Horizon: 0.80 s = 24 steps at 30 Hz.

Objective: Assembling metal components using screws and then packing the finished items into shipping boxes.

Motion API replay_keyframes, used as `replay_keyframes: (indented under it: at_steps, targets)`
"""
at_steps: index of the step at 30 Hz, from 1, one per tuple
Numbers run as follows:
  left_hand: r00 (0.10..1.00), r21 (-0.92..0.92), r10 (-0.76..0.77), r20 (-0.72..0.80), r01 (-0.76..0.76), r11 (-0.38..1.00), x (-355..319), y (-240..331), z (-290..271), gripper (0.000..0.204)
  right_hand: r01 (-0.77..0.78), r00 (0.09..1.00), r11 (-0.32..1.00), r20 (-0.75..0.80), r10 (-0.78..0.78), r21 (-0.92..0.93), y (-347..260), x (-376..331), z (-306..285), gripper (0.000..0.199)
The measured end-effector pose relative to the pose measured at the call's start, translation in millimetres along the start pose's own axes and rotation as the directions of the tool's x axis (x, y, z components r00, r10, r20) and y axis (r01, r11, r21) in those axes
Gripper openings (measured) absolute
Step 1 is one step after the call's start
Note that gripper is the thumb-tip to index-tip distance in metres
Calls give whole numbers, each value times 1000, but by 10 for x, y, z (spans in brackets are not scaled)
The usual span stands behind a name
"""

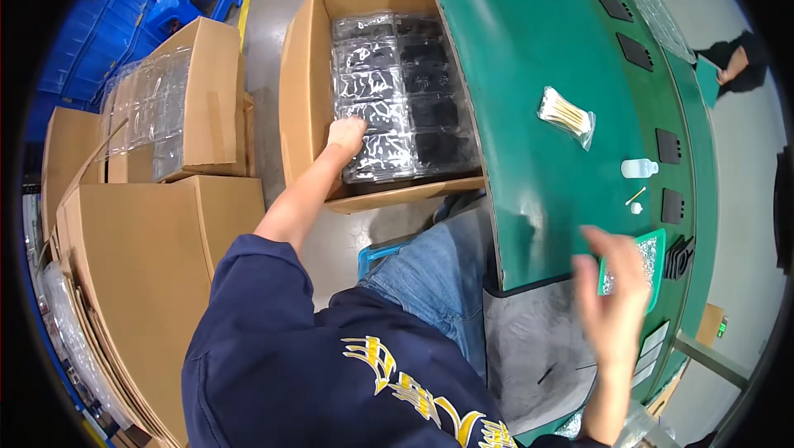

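My left hand (348, 135) reaches into an open cardboard box (303, 92), its fingers curled at the left edge of a clear plastic tray (376, 154). The fingertips are partly hidden. This tray has rows of compartments, with dark flat pieces showing through on its right side. Over the right part of the green table, my right hand (616, 287) is smeared by motion, its thumb and fingers apart with nothing seen between them. Behind it lies a small green-rimmed tray (659, 250) with shiny, silvery contents.
On the green table (529, 167) lie a bag of cotton swabs (566, 113), a small bottle (638, 169), a loose swab (635, 196) and several black flat parts (668, 146). A grey mat (538, 349) covers its near edge. Cardboard boxes (132, 250) and blue crates (95, 26) stand left.
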<state>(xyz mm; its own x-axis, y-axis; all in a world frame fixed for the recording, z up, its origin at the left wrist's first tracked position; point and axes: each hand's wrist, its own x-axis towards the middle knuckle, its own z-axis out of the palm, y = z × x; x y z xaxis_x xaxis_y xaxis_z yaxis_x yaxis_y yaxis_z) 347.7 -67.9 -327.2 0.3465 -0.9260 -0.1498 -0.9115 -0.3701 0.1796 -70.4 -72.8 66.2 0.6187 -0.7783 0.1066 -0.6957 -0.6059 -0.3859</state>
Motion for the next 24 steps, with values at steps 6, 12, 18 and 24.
replay_keyframes:
  at_steps: [6,12,18,24]
  targets:
    - [887,208,327,-327,-270,940,-121,257,-1118,10,532,792,822,226,-568,203,-480,45,1029,26]
    - [881,375,398,-255,-288,881,9,333,-2444,8,557,774,823,288,-564,114,-410,-101,1799,20]
    - [831,490,484,-275,-312,814,-286,91,-3217,10,427,777,904,505,-376,17,-152,-61,1891,24]
    - [858,713,429,-281,-112,692,-912,-65,-3699,9,376,801,926,517,-301,-43,-101,-96,1835,31]
